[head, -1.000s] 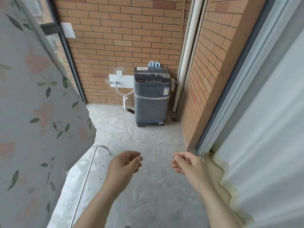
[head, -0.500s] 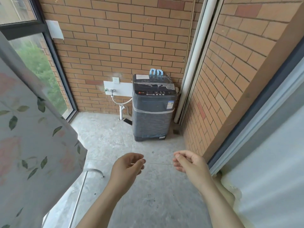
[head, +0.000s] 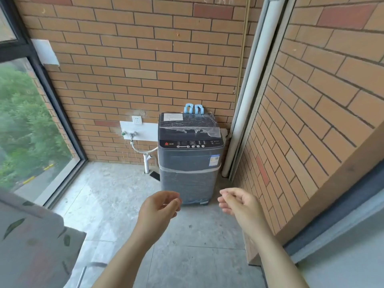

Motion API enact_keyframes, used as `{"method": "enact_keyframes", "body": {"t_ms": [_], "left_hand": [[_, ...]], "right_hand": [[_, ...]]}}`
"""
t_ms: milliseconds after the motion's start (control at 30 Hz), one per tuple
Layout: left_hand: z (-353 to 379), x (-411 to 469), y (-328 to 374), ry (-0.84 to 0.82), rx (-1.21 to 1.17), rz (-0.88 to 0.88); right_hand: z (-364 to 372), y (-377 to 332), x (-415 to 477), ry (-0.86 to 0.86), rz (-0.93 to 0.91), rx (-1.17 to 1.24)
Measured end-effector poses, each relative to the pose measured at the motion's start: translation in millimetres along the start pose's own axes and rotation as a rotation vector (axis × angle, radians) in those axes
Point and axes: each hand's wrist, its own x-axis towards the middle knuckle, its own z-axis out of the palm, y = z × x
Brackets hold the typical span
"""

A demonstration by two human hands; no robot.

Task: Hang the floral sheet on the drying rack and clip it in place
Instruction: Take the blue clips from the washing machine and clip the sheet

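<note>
So, status: floral sheet (head: 31, 242) sits at lower left, draped over something and hanging fairly flat, its top edge running off the left border. It looks hung to me, but the drying rack (head: 81, 276) is almost all hidden. Only a short bit of metal rail shows below the sheet's edge, so I can't confirm how well the cloth is seated. No clip shows on the part of the sheet in view.

Hands: left hand (head: 159, 208) and right hand (head: 241, 204) are both out front over the concrete floor (head: 116, 194), apart from each other and clear of the sheet. Fingers are loosely curled on both, with the left thumb near the forefinger. Neither holds anything as far as I can see.

Two light-blue clips (head: 193, 109), or what look like them, stand side by side at the back of the washing machine (head: 190, 161), against the brick wall (head: 145, 59) and well beyond the hands.

Judgement: hanging roughly done, clipping not yet started. Left to do: reach the machine, take the clips, carry them to the sheet, clamp cloth to rail. Can't tell if two clips are enough.
</note>
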Motion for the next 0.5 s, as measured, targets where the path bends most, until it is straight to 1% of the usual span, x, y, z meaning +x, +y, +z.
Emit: {"method": "enact_keyframes", "body": {"t_ms": [233,500], "left_hand": [[14.2,117.3,17.3,0.007,0.013,-0.007],[12.4,269.2,35.1,0.005,0.006,0.0]], "right_hand": [[9.9,-11.7,117.8,-0.011,0.038,0.02],[41.2,-26.8,251.7,0.037,0.097,0.025]]}}
